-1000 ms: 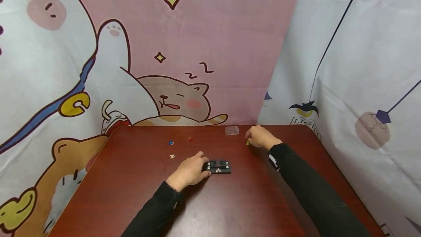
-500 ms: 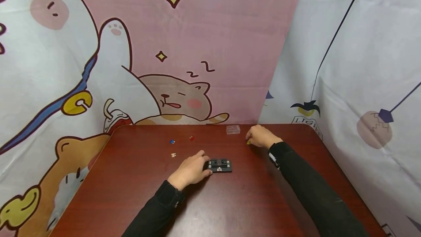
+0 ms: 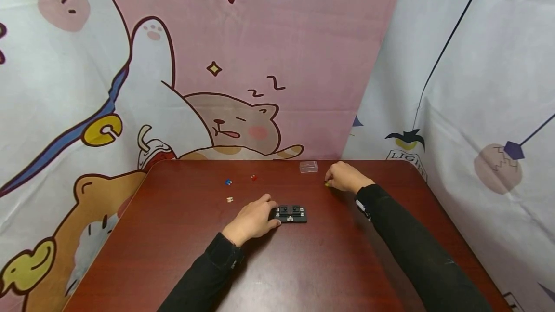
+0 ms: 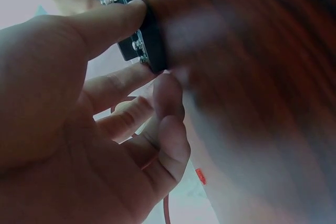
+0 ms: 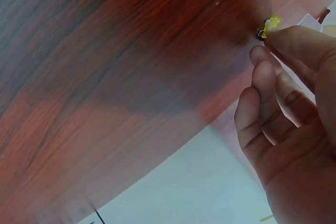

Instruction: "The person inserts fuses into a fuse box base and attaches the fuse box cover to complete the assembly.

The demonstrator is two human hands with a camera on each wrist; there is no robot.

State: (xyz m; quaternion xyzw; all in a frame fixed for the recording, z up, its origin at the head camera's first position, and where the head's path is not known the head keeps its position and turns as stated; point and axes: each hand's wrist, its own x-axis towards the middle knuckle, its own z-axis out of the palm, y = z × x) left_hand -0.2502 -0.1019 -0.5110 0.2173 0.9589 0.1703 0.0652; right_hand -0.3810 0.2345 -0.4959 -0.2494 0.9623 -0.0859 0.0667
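— What's changed in the last second?

— Very little. My left hand (image 3: 253, 219) has stayed at the left end of the black fuse block (image 3: 291, 214), thumb and fingers (image 4: 123, 17) curled round its edge, pinning it to the table (image 3: 303, 264). My right hand (image 3: 344, 177) has stayed out near the far right of the table, over the yellow fuse (image 3: 326, 184). Only my head tipped a little, so everything sits slightly higher in the head view.

— Is the yellow fuse actually held?

— In the right wrist view my fingertips (image 5: 265, 51) close on it, with the fuse (image 5: 269, 25) just at the table surface. It looks pinched, though the picture is soft, so I can't say whether it has left the wood.

— And the rest?

— The blue fuse (image 3: 227, 182), the red one (image 3: 253, 177) and the pale one (image 3: 230, 200) lie apart on the table beyond my left hand; the clear lid (image 3: 308, 166) sits near the back edge, just left of my right hand.

— So where does that leave things?

— I'd judge the pick-up isn't finished: the block is steadied and waiting, well apart from the yellow fuse.
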